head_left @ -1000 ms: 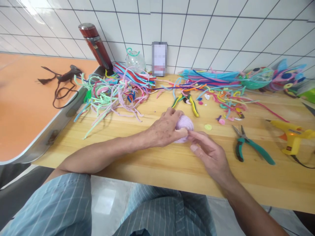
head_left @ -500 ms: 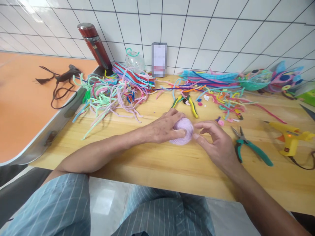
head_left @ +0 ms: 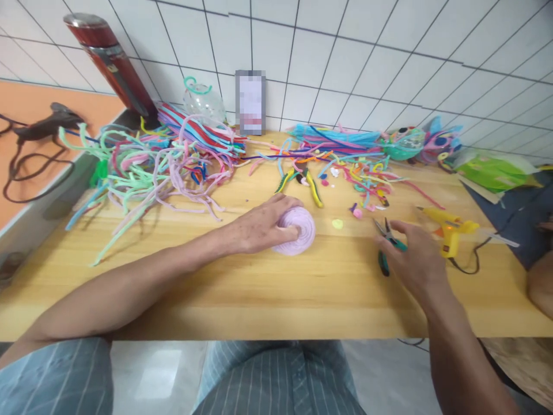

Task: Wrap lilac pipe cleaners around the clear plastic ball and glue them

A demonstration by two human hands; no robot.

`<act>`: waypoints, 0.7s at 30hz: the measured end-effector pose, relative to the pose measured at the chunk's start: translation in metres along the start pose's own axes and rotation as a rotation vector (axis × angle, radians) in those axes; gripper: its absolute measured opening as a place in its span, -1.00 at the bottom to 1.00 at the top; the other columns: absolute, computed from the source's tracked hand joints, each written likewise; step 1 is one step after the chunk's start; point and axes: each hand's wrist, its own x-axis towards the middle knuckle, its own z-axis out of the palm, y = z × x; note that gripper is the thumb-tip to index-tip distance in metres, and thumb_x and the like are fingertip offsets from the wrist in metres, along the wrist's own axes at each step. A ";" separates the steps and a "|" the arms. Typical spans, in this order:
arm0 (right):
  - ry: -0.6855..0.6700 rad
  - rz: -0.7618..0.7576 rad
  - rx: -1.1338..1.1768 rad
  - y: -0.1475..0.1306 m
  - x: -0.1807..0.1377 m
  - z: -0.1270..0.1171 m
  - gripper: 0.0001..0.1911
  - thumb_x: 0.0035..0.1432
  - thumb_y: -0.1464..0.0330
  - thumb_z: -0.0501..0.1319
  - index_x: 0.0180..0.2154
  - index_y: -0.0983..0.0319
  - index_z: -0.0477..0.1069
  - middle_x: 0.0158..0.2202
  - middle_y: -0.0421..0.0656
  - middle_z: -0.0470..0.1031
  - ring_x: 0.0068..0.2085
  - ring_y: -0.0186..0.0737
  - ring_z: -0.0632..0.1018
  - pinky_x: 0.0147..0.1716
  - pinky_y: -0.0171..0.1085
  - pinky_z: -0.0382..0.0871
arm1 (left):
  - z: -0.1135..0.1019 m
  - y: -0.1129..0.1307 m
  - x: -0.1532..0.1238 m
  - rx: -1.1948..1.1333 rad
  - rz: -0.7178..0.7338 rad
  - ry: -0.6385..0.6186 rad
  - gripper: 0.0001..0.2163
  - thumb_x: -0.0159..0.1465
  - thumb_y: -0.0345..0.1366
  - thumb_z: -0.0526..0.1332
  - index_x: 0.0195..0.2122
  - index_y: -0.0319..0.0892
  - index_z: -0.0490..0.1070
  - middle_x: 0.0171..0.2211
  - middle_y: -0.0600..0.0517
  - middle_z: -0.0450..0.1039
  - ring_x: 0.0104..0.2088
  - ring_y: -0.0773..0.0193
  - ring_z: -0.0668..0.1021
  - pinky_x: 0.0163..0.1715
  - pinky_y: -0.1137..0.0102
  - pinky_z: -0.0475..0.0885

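My left hand holds a lilac coil of wound pipe cleaner, thumb across its top and fingers around its far side. The coil's face shows tight spiral rings. Farther right, my right hand is over the teal-handled pliers, with thumb and forefinger apart on either side of them. The jaws point away from me, and the palm hides much of one handle. Between the hands lies a small pale yellow disc.
Yellow-handled pliers lie beyond the coil. A yellow glue gun rests at right, its cord trailing. Loose pipe cleaners heap at left, with bundles along the wall. A red flask and a phone stand behind. Another person's arm enters at right.
My right hand has left the coil's side and moved right, over the teal-handled pliers. The yellow disc has come into sight. My left hand keeps its hold, and the view has shifted right.
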 end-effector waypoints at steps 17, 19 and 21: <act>0.095 -0.211 -0.217 0.064 -0.053 0.009 -0.43 0.34 0.03 0.19 0.26 0.15 0.41 -0.09 0.09 0.58 -0.04 0.28 0.60 -0.09 0.20 0.55 | 0.001 -0.014 0.009 -0.063 0.118 0.008 -0.53 0.30 -0.12 0.25 0.21 -0.15 0.38 0.13 -0.14 0.50 0.16 0.01 0.53 0.26 0.10 0.41; 0.143 -0.295 -0.152 0.056 -0.056 0.001 -0.46 0.35 0.15 0.20 0.30 0.08 0.38 -0.07 0.04 0.57 -0.14 0.17 0.62 -0.18 0.12 0.59 | 0.000 -0.014 0.010 -0.084 0.105 0.006 -0.54 0.30 -0.10 0.25 0.20 -0.14 0.37 0.12 -0.13 0.51 0.13 0.01 0.55 0.23 0.11 0.43; 0.129 -0.388 -0.086 0.039 -0.058 -0.008 -0.40 0.32 0.26 0.25 0.37 0.00 0.31 -0.03 -0.01 0.57 -0.27 0.01 0.62 -0.26 0.00 0.60 | -0.002 -0.015 0.011 -0.103 0.096 -0.001 -0.55 0.29 -0.11 0.26 0.16 -0.14 0.39 0.08 -0.11 0.52 0.08 0.03 0.57 0.17 0.14 0.46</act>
